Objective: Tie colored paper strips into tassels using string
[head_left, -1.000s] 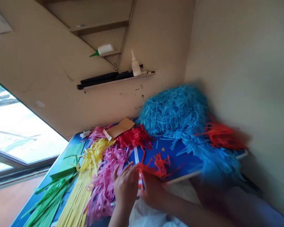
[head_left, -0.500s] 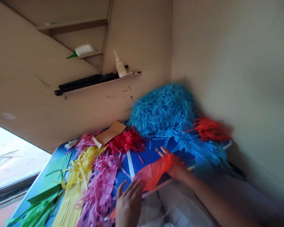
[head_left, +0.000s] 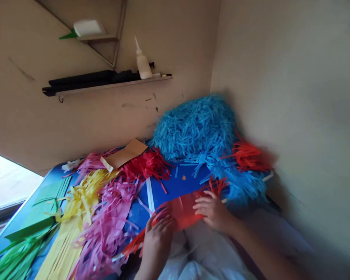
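Both hands press a red fringed paper strip flat at the near edge of the blue table. The left hand and right hand rest on it with fingers extended and slightly spread, apparently smoothing it, beside pink fringe.

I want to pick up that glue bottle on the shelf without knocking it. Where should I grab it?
Take the glue bottle around its wide white body, coming from the front. It stands upright on the shelf with the wall close behind, and its thin pointed nozzle on top looks too narrow for a steady hold.
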`<state>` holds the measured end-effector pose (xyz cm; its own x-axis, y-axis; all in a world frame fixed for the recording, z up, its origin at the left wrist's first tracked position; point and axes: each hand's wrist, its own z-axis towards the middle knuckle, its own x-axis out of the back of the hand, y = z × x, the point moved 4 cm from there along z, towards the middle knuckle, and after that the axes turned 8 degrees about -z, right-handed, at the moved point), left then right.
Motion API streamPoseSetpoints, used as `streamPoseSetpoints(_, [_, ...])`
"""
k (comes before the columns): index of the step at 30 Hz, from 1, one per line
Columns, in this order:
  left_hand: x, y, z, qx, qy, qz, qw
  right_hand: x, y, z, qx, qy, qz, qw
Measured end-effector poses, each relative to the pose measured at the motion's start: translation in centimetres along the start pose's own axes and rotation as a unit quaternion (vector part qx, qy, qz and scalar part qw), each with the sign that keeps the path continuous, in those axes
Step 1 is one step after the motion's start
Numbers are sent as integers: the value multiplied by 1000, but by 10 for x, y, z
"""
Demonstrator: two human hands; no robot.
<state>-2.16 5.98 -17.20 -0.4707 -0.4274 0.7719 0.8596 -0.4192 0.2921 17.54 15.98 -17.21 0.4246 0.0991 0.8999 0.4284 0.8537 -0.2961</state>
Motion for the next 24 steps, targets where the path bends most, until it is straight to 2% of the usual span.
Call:
streamPoseSetpoints(4, [1,-13,-4,77,-18,-27,997,3,28,12,-50,-8,54,997])
streamPoseSetpoints(8, [-4,-21,5,192,-31,-29,981,5,32,25,-128,-2,-7,992])
streamPoseSetpoints(13, [-12,-29,23,308,-91,32,947,-3,33,33,-194,-11,-44,980])
streamPoseSetpoints(17, [-14,-34,35,343,-149,75,924,-5,37,36,-211,-18,-41,977])
streamPoseSetpoints(24, [-16,-43,44,353,-223,44,908,-5,40,41,-238,-39,-20,970])
